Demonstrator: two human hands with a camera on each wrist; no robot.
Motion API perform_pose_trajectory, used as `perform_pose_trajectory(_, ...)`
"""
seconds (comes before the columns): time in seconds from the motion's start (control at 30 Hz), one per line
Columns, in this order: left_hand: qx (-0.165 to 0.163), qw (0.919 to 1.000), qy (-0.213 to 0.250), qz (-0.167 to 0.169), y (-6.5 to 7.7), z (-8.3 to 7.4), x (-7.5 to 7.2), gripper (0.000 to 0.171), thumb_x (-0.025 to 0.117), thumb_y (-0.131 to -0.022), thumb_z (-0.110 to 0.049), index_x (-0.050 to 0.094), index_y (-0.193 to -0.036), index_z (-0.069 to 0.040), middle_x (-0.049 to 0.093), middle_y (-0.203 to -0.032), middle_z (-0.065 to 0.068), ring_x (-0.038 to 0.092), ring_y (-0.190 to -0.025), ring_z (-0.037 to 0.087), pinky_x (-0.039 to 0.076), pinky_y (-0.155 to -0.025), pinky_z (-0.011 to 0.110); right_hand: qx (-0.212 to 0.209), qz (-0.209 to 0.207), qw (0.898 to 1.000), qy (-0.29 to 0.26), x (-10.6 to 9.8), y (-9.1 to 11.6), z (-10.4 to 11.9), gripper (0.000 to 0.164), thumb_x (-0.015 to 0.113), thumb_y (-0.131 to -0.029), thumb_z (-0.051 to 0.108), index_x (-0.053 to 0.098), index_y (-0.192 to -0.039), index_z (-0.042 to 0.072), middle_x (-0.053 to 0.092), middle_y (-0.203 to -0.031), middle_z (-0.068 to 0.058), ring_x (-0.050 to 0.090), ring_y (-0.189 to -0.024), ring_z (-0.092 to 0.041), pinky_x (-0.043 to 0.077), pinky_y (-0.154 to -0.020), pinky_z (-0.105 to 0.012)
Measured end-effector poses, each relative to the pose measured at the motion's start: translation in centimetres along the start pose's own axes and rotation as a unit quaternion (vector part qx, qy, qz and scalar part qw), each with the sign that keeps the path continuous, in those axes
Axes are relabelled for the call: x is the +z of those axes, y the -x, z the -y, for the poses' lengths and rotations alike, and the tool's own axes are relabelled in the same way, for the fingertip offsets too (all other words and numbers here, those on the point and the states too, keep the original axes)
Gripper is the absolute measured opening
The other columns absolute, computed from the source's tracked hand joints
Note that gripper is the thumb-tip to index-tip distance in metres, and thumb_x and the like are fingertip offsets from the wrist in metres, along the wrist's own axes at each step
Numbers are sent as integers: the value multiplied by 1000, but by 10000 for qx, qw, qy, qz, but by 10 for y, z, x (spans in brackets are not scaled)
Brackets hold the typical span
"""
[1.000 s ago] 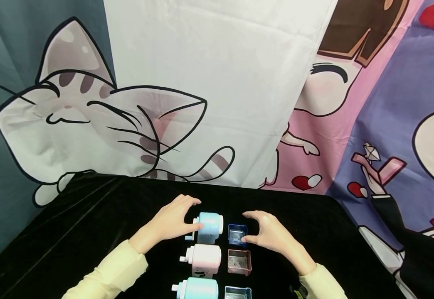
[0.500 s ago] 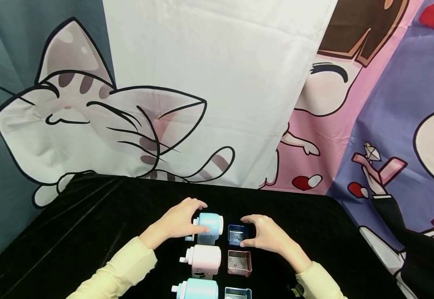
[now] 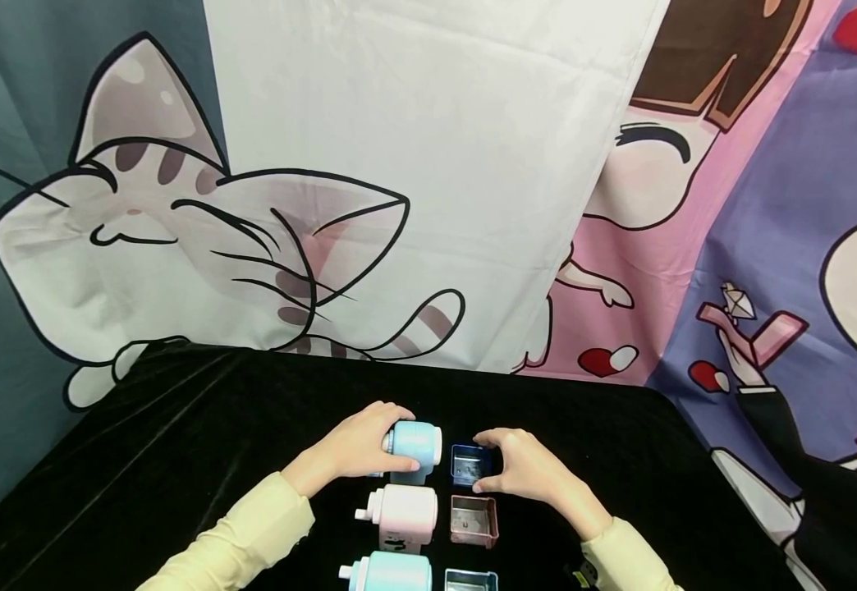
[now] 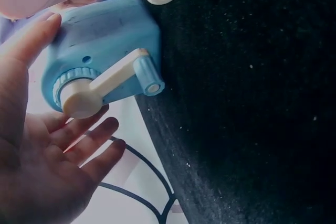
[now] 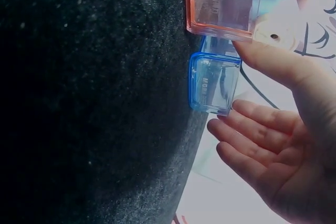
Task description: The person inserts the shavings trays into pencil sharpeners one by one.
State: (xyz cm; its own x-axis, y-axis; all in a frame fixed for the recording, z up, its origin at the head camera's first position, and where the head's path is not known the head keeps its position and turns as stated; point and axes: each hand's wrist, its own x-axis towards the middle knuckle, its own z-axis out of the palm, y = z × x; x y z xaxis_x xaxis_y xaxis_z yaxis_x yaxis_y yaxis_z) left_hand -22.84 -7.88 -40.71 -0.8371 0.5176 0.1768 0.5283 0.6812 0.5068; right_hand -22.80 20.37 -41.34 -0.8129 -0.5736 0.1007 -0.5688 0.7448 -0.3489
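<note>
In the head view my left hand (image 3: 358,443) grips the blue hand-crank pencil sharpener (image 3: 415,443), the farthest of three in a column. Its thumb lies along the near side, with fingers curved over the far side. The white crank with a blue knob (image 4: 149,74) shows in the left wrist view. To the right, my right hand (image 3: 528,466) pinches the clear blue shavings drawer (image 3: 469,466) between the thumb on its near side and fingertips at its far side. In the right wrist view the blue drawer (image 5: 214,85) stands just past a clear red one.
A pink sharpener (image 3: 408,513) and a turquoise one (image 3: 399,570) stand nearer, in line with the blue one. Beside them sit a clear reddish drawer (image 3: 473,521) and a clear bluish drawer (image 3: 471,581). Black cloth (image 3: 177,460) covers the table; a printed curtain (image 3: 414,98) hangs behind.
My left hand has moved right and closed around the blue sharpener. My right hand has moved slightly left, its thumb and fingers coming to either side of the blue drawer.
</note>
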Motion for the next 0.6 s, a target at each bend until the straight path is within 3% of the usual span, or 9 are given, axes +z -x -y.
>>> perform_pose_trajectory(0.37, 460, 9987, 206, -69, -4, 2, 7, 58, 70, -73, -47, 51, -119, -17, 56, -109, -2, 51, -91, 11, 48, -75, 32, -12, -27, 10000, -19, 2, -1, -1, 58, 78, -65, 37, 60, -110, 4, 65, -100, -5, 56, -87, -12, 50, -73, -33)
perform_pose_trajectory(0.6, 467, 9985, 270, -119, -4, 2, 9, 56, 71, -73, -44, 52, -118, -18, 57, -107, -3, 52, -88, 11, 49, -74, 31, 21, -77, 9999, -102, 5, -1, -1, 50, 76, -67, 33, 62, -106, 4, 65, -96, -5, 56, -79, -11, 50, -65, -25)
